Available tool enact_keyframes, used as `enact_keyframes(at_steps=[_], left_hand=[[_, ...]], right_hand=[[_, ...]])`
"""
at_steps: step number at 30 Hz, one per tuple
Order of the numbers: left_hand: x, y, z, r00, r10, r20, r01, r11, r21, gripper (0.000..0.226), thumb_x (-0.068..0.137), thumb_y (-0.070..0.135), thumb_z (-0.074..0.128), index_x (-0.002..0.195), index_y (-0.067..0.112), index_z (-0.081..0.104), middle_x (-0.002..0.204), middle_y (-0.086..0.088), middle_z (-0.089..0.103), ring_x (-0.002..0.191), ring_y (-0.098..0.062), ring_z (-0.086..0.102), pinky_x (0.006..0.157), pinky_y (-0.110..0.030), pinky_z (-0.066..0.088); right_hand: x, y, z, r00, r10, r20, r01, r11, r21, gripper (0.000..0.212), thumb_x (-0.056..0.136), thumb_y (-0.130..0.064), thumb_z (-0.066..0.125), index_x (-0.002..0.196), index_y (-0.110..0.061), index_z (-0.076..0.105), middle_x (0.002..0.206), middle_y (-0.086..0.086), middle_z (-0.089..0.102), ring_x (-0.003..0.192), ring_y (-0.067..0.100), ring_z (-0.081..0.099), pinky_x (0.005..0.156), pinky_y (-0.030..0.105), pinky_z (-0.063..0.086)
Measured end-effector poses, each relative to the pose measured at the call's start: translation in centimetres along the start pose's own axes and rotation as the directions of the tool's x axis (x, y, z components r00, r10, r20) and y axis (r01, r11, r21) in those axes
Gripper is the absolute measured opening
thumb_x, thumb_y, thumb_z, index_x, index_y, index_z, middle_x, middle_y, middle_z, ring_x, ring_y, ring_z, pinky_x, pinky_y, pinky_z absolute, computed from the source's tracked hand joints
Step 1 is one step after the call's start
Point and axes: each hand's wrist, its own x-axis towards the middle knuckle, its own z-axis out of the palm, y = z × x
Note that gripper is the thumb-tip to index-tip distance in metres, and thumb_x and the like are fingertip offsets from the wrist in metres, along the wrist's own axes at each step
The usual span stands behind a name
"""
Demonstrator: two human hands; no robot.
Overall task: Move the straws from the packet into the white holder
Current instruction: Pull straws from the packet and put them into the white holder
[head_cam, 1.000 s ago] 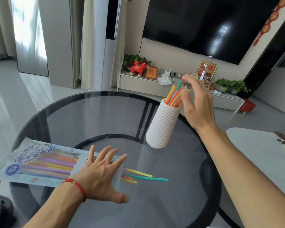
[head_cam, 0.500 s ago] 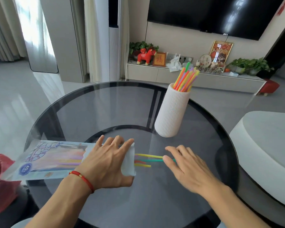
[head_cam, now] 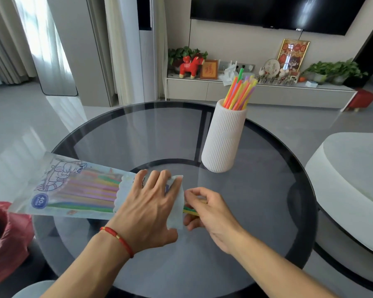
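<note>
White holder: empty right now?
No, the white holder stands upright on the glass table with a bunch of coloured straws sticking out of its top.

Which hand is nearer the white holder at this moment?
Right. The right hand pinches straw ends at the packet mouth, below the white holder. The left hand presses the packet farther to the holder's lower left.

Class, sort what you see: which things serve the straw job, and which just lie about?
Job: packet; straws; holder; left hand; right hand.
Lying about: red horse; plants; television; red bag.
</note>
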Motion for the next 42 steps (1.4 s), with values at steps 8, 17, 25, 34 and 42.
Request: enact_keyframes(at_steps=[8,17,25,34,42], left_hand=[[-0.2,-1.0,-0.2,1.000,-0.020,-0.005,0.020,0.999,0.049,0.097,0.054,0.053,0.063,0.139,0.008,0.047,0.125,-0.017,0.051,0.112,-0.038,0.052,0.108,-0.058,0.034],[0.8,0.3,-0.7,0.997,0.061,0.047,-0.070,0.969,0.236,0.103,0.056,0.037,0.071,0.145,0.003,0.033,0.131,-0.021,0.046,0.120,-0.038,0.047,0.112,-0.069,0.021],[0.2,-1.0,0.5,0.999,-0.024,0.034,0.021,0.996,0.092,0.107,0.050,0.049,0.067,0.145,0.012,0.038,0.132,-0.015,0.046,0.118,-0.035,0.048,0.109,-0.069,0.025],[-0.4,-2.6,1.5,0.991,-0.104,0.085,0.105,0.994,-0.006,0.117,0.056,0.054,0.067,0.156,0.028,0.012,0.143,-0.011,0.039,0.131,-0.033,0.041,0.111,-0.075,0.018],[-0.4,-2.5,2.1,0.984,-0.097,0.151,0.132,0.962,-0.240,0.097,0.060,0.082,0.049,0.146,0.050,0.018,0.161,-0.007,0.016,0.149,-0.026,0.012,0.114,-0.074,0.008]], right_hand=[[0.0,-0.1,-0.7,0.994,0.001,-0.106,0.011,0.994,0.105,0.006,0.093,-0.005,0.079,0.097,-0.002,0.082,0.092,0.019,0.081,0.070,0.023,0.076,0.069,0.030,0.065],[-0.6,-0.3,-0.2,0.999,0.044,0.021,-0.047,0.988,0.149,0.028,0.100,-0.029,0.073,0.105,-0.003,0.080,0.093,0.019,0.080,0.074,0.028,0.077,0.073,0.038,0.065],[-0.5,0.0,-0.7,0.999,-0.008,-0.051,0.015,0.991,0.130,0.008,0.093,-0.004,0.079,0.101,-0.001,0.081,0.092,0.018,0.082,0.071,0.023,0.079,0.069,0.027,0.064],[-0.2,-1.8,-3.4,0.984,-0.056,-0.167,0.087,0.979,0.184,0.009,0.087,0.004,0.080,0.091,-0.004,0.083,0.083,0.009,0.081,0.064,0.019,0.075,0.067,0.024,0.063],[-0.4,-3.1,-6.8,0.985,0.056,-0.162,0.031,0.870,0.492,0.012,0.088,0.004,0.076,0.083,-0.004,0.082,0.083,0.010,0.082,0.069,0.016,0.079,0.060,0.020,0.062]])
